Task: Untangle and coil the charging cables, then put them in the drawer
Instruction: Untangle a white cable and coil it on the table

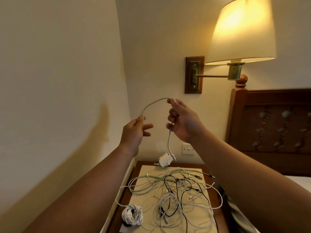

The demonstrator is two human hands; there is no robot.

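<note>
Head view: a thin grey cable [152, 103] is held up in the air between both hands, well above the surface [188, 164]. The left hand [133, 132] pinches one end of it between thumb and forefinger, and its other fingers [148, 126] are loosely spread and hold nothing. The right hand [184, 122] pinches the cable at its raised fingertips, and the cable then runs down through that hand's curled lower fingers. Between the two sets of fingers the cable rises in a slack bow. Below the right fingers the rest hangs free, its plug dangling just in front of a white adapter [165, 160] at the back of the surface.

Far beneath the fingers lies the tangle of cables [178, 187], with white, pale green and dark strands crossing one another. Nearer the person and off to the left of it sits one coiled white cable [132, 214]. No drawer is in sight.

The grey cable looks light, limp and a little springy, so a soft pinch should be enough. It is probably best held just behind the plug while the other fingers feed loops, with no sharp kink at the connector
</note>
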